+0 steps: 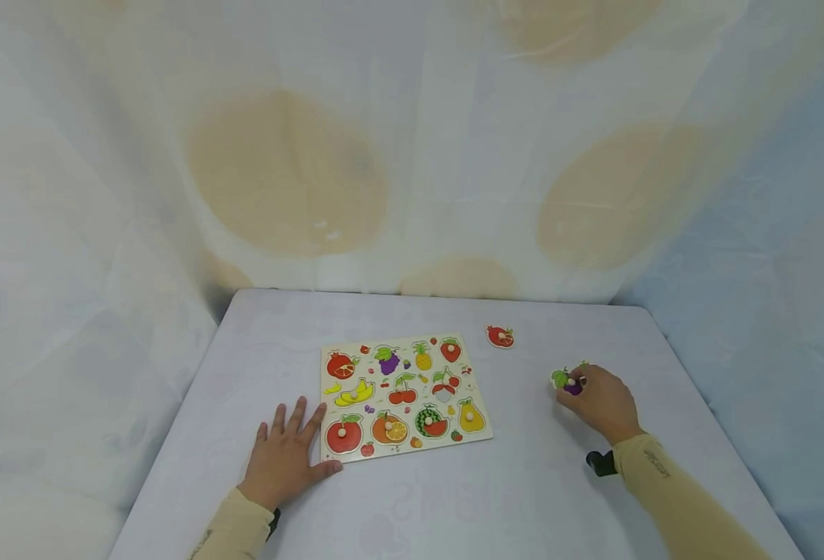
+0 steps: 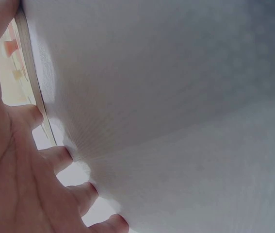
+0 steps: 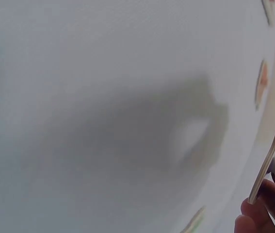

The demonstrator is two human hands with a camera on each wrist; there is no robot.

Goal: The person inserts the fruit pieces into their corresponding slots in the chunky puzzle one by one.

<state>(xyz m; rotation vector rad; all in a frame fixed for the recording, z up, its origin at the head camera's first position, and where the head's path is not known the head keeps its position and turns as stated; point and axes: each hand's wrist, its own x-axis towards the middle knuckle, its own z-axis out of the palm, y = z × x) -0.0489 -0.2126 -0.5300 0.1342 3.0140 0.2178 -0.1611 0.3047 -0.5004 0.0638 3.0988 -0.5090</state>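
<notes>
A wooden fruit puzzle board (image 1: 396, 459) lies on the table. My left hand (image 1: 282, 460) rests palm down beside its left edge, fingers spread, the index finger and thumb touching that edge. Off to the right, my right hand (image 1: 604, 400) pinches a grape puzzle piece (image 1: 570, 383). In the right wrist view the grape piece (image 3: 265, 167) is seen edge-on, tilted above the table, with fingers on its white knob and rims. A loose pomegranate puzzle piece (image 1: 500, 336) lies between the board and this hand, farther back.
Knobbed pieces such as the apple (image 1: 344, 435) and watermelon (image 1: 431, 422) sit in the board. Low in the right wrist view, a thin green-marked piece (image 3: 194, 221) lies on the table (image 1: 524, 498). Patterned cloth (image 1: 454, 179) hangs behind.
</notes>
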